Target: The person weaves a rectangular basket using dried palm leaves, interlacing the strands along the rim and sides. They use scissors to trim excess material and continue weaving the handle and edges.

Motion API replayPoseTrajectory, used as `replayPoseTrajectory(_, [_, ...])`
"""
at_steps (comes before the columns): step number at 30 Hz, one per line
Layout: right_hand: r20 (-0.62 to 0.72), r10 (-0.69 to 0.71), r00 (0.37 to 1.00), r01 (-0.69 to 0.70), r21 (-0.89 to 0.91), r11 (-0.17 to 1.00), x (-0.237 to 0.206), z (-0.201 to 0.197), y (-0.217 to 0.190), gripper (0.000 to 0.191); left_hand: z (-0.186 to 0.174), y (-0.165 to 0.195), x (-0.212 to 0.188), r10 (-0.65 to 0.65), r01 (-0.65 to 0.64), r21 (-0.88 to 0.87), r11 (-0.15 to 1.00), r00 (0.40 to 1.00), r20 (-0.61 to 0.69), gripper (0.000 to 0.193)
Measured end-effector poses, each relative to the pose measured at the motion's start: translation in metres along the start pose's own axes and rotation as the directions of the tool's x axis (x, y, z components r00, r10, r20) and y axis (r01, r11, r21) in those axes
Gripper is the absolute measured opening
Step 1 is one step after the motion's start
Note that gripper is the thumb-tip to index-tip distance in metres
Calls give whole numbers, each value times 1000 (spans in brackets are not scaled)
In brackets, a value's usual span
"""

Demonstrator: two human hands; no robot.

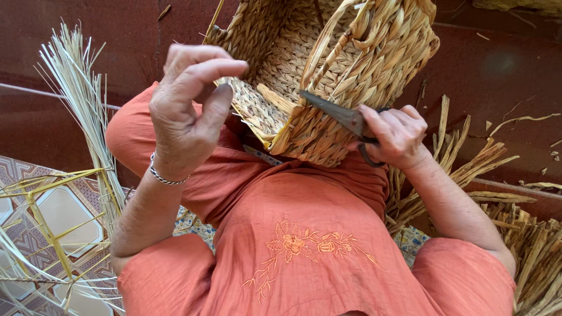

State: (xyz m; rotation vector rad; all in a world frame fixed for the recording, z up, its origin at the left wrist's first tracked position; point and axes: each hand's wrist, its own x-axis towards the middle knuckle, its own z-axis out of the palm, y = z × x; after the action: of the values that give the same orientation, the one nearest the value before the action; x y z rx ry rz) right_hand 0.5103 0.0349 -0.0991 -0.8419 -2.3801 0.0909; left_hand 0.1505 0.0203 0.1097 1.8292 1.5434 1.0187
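Observation:
A woven straw basket (351,70) rests tipped on my lap, its opening facing me. My right hand (395,134) grips dark metal scissors (339,114), whose blades point left against the basket's plaited rim. My left hand (187,108) is raised just left of the basket, fingers curled with thumb and forefinger close together; I cannot tell whether a thin strand is pinched there. A silver bracelet (165,175) circles the left wrist. I wear orange clothes with embroidered flowers (304,243).
A bundle of pale thin straw stalks (82,99) stands at the left. Flat dried straw strips (468,169) lie piled at the right. A patterned tiled floor (64,210) with loose green-yellow stalks is at lower left. Dark red floor lies behind.

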Motion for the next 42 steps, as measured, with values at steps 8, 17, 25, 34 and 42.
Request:
replayPoseTrajectory(8, [37,360,932,-362,112,925,-23,-64,-26,76,40,-45,-19,-40,85,-187,979,972,233,57])
replayPoseTrajectory(17, [103,484,869,-481,-53,875,-31,-101,-38,71,79,-57,11,-108,193,-100,976,828,550,34])
replayPoseTrajectory(25, [42,921,386,-905,211,370,-52,-29,-3,59,77,-71,4,-154,460,-409,788,791,593,35])
replayPoseTrajectory(34, [39,991,128,-969,220,117,-13,37,21,59,107,-103,42,-58,688,-452,568,582,811,26])
replayPoseTrajectory(42, [217,924,316,-910,-207,360,-15,61,32,49,126,-99,59,55,581,-504,639,619,783,20])
